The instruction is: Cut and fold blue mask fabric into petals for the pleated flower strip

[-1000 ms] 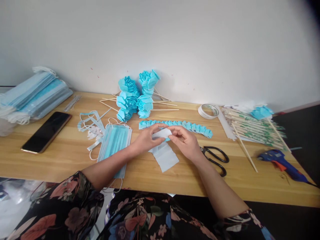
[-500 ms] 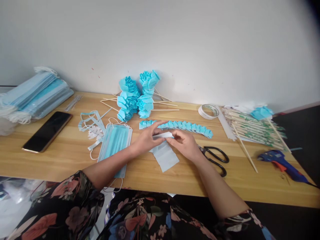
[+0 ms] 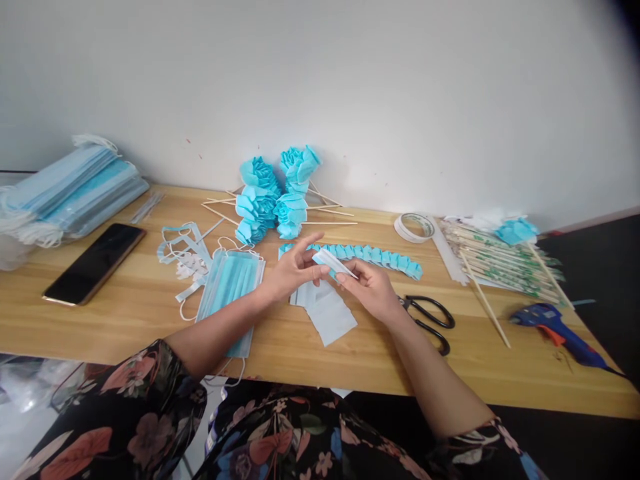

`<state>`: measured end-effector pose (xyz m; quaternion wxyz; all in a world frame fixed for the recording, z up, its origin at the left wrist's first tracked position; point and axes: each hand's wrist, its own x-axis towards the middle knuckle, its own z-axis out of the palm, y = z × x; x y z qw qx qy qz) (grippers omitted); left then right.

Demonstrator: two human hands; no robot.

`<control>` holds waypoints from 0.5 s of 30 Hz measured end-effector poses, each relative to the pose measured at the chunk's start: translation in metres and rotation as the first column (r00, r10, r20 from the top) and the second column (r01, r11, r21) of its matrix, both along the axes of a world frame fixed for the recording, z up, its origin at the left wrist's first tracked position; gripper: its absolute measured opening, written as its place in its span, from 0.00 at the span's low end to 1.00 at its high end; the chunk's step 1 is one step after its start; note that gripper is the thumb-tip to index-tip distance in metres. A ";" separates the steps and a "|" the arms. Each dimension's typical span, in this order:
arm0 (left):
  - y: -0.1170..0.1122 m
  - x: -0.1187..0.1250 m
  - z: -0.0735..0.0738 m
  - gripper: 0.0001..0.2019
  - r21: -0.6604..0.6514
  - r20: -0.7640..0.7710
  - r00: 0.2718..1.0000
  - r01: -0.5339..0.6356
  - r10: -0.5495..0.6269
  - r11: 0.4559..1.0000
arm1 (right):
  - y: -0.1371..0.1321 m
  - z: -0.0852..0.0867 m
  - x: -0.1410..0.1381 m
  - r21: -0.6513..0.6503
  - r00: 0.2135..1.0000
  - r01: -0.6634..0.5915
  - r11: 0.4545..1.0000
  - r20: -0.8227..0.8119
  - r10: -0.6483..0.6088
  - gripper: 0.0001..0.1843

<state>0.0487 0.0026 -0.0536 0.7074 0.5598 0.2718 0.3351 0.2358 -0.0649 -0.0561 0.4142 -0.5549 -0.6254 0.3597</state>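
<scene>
1. The folded sheet [image 3: 334,261], pale with a little blue showing, is lying between the fingers of both hands, above the counter [image 3: 280,363], sloping down from the left fingers toward the right.
2. It is looking thin, light and soft, so it is probably weighing next to nothing and bending under slight pressure; its surface is seeming more papery than slippery. It is likely resisting tearing in a gentle pinch, though a hard squeeze could be creasing it. The ends and the folded edge are offering the best hold.
3. The right hand [image 3: 374,288] is pinching the lower right end, thumb in front and fingers closing in behind, leaving hardly any gap.
4. The left hand [image 3: 291,273] is resting its thumb against the left end while the index finger is sticking up, spread well away; whether the other fingers are gripping behind cannot be told.
5. Both forearms are angling inward from the near side, wrists low, hands facing each other.
6. Below the fingers, loose sheets [image 3: 333,320] are lying flat; just beyond, a row of blue pieces [image 3: 383,257] is stretching rightward. The scissors [image 3: 431,299] are lying just right of the right wrist.
</scene>
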 end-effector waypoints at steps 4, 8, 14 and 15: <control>0.001 -0.002 -0.004 0.23 0.044 -0.158 0.984 0.084 -0.076 0.996 | 0.000 -0.003 0.001 0.003 0.999 -0.019 1.000 -0.051 0.019 0.13; 0.000 -0.003 -0.009 0.23 0.146 -0.287 0.958 0.027 0.016 0.989 | 0.000 -0.002 -0.001 -0.019 0.998 -0.031 0.999 -0.060 0.030 0.14; 0.000 -0.001 -0.007 0.21 0.088 -0.270 0.961 -0.033 0.055 0.996 | 0.001 0.003 0.000 0.044 0.999 0.047 0.998 -0.011 -0.047 0.22; -0.001 -0.001 -0.007 0.21 0.064 -0.257 0.964 -0.045 0.060 0.997 | 0.001 0.002 0.000 0.067 0.998 0.069 0.995 -0.008 -0.069 0.21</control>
